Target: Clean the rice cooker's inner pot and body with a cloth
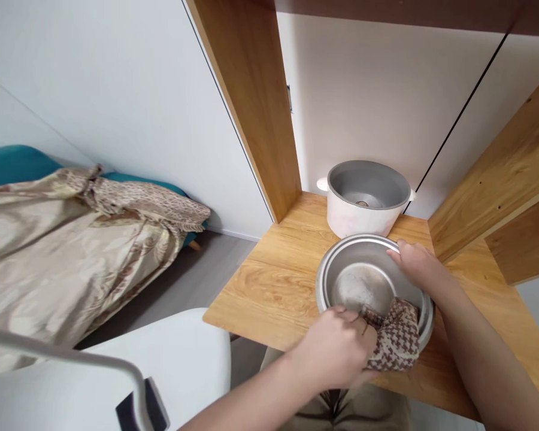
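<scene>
The metal bowl (363, 281) sits in the person's grip at the near part of the wooden table (251, 287), though from where I stand I can't tell whether its base touches the wood. Take it as a dial with twelve towards the wall (354, 96): the right hand (417, 263) is clamped on the rim near one o'clock, thumb lapped inside, the other fingers partly hidden past the edge. Down at seven, the left hand (341, 346) has its fingers curled together on a patterned cloth (397, 338), which spills over the rim around five. To my eye, this cloth work goes best with the right hand holding the rim steady and the fabric pressed flat into the curve, its loose end gathered so it doesn't drag. The bowl is dull silver and round, with a broad stepped lip and a blotchy floor. The cloth looks soft and bunched, in brown and cream houndstooth. Just beyond twelve stands a white cooker body (354, 224), grey inside, with stubby handles (322, 184) at its own nine and three; the table shows honey-coloured grain.
</scene>
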